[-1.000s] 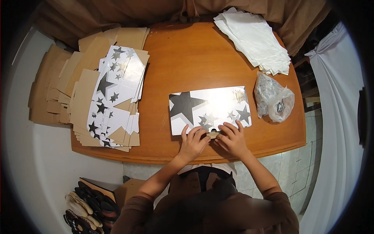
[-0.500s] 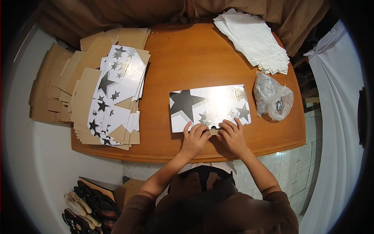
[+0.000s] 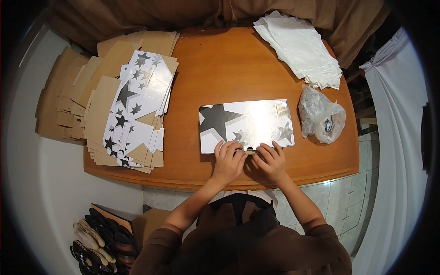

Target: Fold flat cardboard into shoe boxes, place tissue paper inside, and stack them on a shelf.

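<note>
A white cardboard box (image 3: 250, 118) printed with black and grey stars lies before me, its lid down. At its near edge a small brown cardboard tab (image 3: 250, 152) shows below a dark half-round notch. My left hand (image 3: 227, 161) bends its fingers over this edge, left of the notch, thumb close to the tab. On the other side of the notch my right hand (image 3: 272, 162) grips the same edge, fingertips on the lid. The undersides of both hands are hidden.
The box rests on a brown wooden table (image 3: 206, 64). Star-printed flat card sheets (image 3: 137, 101) and plain brown cardboard (image 3: 103, 110) are stacked at left. White paper sheets (image 3: 298, 50) lie far right, above a clear plastic bag (image 3: 321, 114). Shoes (image 3: 103, 243) stand at lower left.
The brown tab at the near edge shows less than before, tucked further in. Both hands have shifted only slightly; the box has stayed in place.
</note>
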A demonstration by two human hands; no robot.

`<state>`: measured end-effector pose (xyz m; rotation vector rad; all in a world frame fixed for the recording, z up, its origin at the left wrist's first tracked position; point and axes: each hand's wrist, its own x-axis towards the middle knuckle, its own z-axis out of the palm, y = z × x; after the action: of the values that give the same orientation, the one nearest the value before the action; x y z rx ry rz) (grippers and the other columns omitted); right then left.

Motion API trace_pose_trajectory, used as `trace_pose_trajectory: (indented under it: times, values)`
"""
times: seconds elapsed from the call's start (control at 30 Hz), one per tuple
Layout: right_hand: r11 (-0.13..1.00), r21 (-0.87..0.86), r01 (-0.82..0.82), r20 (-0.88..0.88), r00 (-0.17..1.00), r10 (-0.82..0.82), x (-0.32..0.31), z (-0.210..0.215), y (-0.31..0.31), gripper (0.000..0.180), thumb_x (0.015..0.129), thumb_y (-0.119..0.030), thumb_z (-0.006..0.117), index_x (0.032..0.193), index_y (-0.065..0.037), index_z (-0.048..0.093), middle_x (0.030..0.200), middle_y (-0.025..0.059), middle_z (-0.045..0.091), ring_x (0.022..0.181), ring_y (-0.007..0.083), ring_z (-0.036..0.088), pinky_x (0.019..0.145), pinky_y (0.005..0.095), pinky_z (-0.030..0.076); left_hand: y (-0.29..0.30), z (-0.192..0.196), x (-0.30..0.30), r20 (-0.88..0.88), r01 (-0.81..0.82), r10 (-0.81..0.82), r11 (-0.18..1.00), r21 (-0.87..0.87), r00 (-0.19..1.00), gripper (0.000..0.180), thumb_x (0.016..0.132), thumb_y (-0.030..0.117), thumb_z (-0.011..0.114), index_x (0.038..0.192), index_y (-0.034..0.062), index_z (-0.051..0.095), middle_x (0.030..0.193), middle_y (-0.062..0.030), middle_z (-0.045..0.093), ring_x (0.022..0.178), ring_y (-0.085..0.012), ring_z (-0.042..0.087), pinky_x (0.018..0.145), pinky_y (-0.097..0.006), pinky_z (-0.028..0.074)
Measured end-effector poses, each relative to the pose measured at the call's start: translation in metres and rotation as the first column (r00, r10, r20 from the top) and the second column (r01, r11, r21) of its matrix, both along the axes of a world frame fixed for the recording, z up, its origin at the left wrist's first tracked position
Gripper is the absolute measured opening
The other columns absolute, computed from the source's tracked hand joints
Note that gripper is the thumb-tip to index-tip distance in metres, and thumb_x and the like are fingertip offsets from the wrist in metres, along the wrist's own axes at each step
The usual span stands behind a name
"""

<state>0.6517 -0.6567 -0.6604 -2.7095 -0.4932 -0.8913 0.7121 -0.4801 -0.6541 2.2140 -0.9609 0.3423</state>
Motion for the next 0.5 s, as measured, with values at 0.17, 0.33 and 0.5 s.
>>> trace_pose_trajectory:
  times: [0.17, 0.33, 0.5]
  values:
    - [0.999, -0.034, -0.005, 0.029, 1.0, 0.006, 0.003, -0.005, -0.003, 0.018, 0.077, -0.019, 0.06, 0.094, -0.014, 0.062, 0.1, 0.0038, 0.062, 0.1, 0.0202, 0.059, 0.092, 0.0455, 0.041, 0.003, -0.006, 0.001, 0.104, 0.004, -0.009, 0.999, 0.046, 0.995, 0.015, 0.075, 0.011, 0.067, 0.089, 0.0094, 0.063, 0.102, -0.0054, 0.055, 0.108, -0.0267, 0.05, 0.099, -0.051, 0.028]
    - [1.0, -0.018, 0.007, 0.019, 1.0, -0.007, 0.004, -0.004, -0.003, 0.022, 0.071, -0.02, 0.07, 0.091, -0.012, 0.064, 0.095, 0.003, 0.063, 0.096, 0.0203, 0.06, 0.09, 0.0453, 0.042, 0.01, -0.009, 0.003, 0.155, 0.053, -0.071, 0.992, 0.115, 0.985, 0.023, 0.072, 0.011, 0.067, 0.094, 0.0138, 0.065, 0.104, -0.0054, 0.055, 0.108, -0.0268, 0.05, 0.099, -0.053, 0.03]
    - [1.0, -0.002, -0.018, 0.009, 1.0, 0.018, 0.006, 0.001, -0.003, 0.02, 0.074, -0.018, 0.064, 0.092, -0.011, 0.064, 0.096, 0.0034, 0.063, 0.097, 0.0196, 0.06, 0.09, 0.0451, 0.042, 0.01, -0.014, 0.004, 0.202, 0.05, -0.068, 0.994, 0.095, 0.977, 0.023, 0.072, 0.01, 0.066, 0.094, 0.014, 0.066, 0.103, -0.006, 0.055, 0.108, -0.027, 0.051, 0.098, -0.053, 0.031]
